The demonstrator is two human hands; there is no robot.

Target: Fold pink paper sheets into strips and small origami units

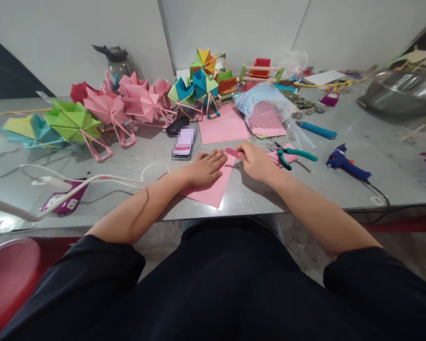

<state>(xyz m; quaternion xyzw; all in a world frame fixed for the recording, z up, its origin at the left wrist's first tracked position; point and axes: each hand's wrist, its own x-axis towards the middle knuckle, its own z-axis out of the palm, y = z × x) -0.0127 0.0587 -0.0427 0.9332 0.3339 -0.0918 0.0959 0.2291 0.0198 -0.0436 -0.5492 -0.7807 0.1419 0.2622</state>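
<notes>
My left hand [208, 168] lies flat with its fingers stretched on a sheet of pink paper [213, 192] near the table's front edge. Closed around a small flat pink tool [231, 152] is my right hand [254, 161], just right of the paper. The tool's rounded end, with a small hole in it, points left; the rest is hidden in my fist, so its kind is unclear. Beside my right hand, teal-handled pliers [297, 154] rest partly on smaller pink paper pieces [289, 152]. A phone [183, 142] sits beyond my left hand.
Pink folded-paper models [145, 102] and green ones [71, 118] line the back left. Another pink sheet [223, 125] and a plastic bag [264, 102] lie ahead. On the right are a blue glue gun [348, 162], a blue cutter [317, 130] and a metal bowl [401, 94]. A white cable [92, 182] crosses the left.
</notes>
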